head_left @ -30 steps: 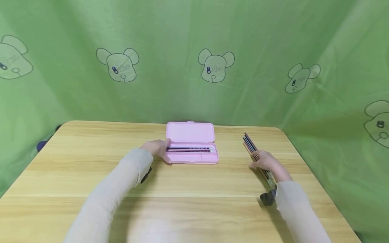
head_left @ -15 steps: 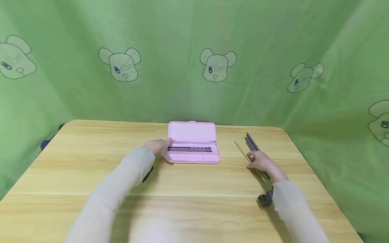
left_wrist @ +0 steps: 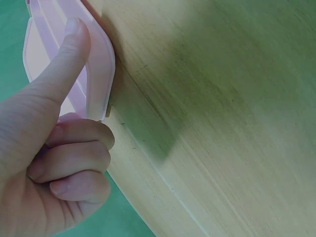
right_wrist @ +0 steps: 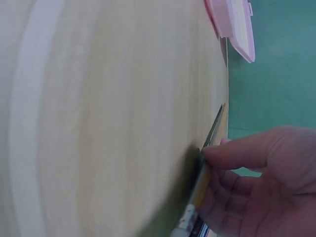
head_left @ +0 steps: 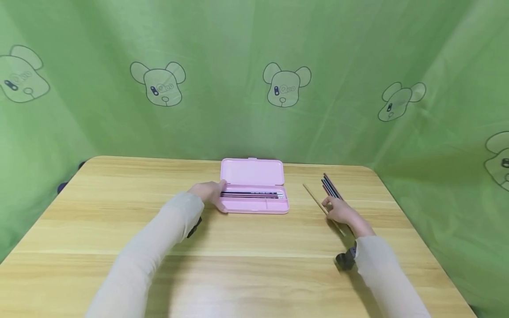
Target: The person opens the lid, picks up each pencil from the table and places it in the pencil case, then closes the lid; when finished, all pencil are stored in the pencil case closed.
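Observation:
A pink pencil case (head_left: 244,206) lies with its lid raised near the table's back edge; several dark pencils (head_left: 250,194) fill its rear compartment. My left hand (head_left: 208,193) grips the case's left end, and the left wrist view shows the thumb laid over the rim and the other fingers curled. To the right of the case, my right hand (head_left: 343,214) pinches a yellow pencil (head_left: 314,196) between thumb and fingers. Beside that hand lie several dark and reddish pencils (head_left: 331,186), partly hidden under it. The yellow pencil (right_wrist: 200,185) shows its white end in the right wrist view.
The wooden table (head_left: 238,278) reaches back to a green curtain (head_left: 222,123) printed with bear heads. A black wrist device (head_left: 346,259) sits under the right cuff. Something dark purple (head_left: 61,187) shows beyond the table's left edge.
The yellow pencil has come away from the bundle, moving left with my right hand. The other pencils have stayed on the table. My left hand keeps its hold on the case.

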A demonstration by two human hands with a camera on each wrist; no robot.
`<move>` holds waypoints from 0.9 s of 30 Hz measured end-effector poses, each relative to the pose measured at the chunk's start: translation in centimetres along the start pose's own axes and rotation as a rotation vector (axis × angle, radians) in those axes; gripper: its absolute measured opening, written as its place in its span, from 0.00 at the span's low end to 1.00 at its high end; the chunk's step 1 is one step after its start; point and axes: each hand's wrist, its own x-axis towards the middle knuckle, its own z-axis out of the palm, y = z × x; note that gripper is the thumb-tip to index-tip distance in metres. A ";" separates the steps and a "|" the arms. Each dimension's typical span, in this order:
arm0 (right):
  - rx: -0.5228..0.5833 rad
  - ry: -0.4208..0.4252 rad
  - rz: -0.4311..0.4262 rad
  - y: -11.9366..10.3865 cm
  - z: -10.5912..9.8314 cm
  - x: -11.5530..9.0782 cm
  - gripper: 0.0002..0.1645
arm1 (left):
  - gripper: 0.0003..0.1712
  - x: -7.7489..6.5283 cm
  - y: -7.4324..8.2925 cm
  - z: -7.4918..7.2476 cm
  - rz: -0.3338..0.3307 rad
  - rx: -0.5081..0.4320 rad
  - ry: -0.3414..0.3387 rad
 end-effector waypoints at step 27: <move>-0.049 0.123 -0.469 -8.0 2.9 6.3 0.16 | 0.55 0.2 0.0 0.2 -0.008 -0.037 0.017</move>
